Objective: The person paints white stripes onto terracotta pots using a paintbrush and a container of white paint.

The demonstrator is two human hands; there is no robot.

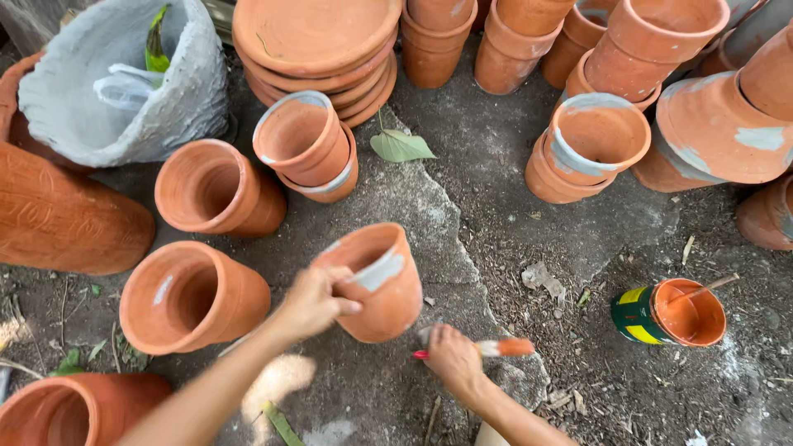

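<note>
Left hand [312, 304]: we grip the clay pot [376, 281] by its rim; stiff, weighty, breakable.
Right hand [452, 355]: closed around paintbrush [496, 348], light.

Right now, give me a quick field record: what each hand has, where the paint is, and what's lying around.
left hand: grips the rim of a terracotta pot with grey patches, tilted
right hand: holds a paintbrush, bristles orange
paint tin: on the ground to the right, orange paint, a stick standing in it
nearby pots: two lying on their sides at left
saucer stack: top centre
ground: cracked concrete, one green leaf
</note>
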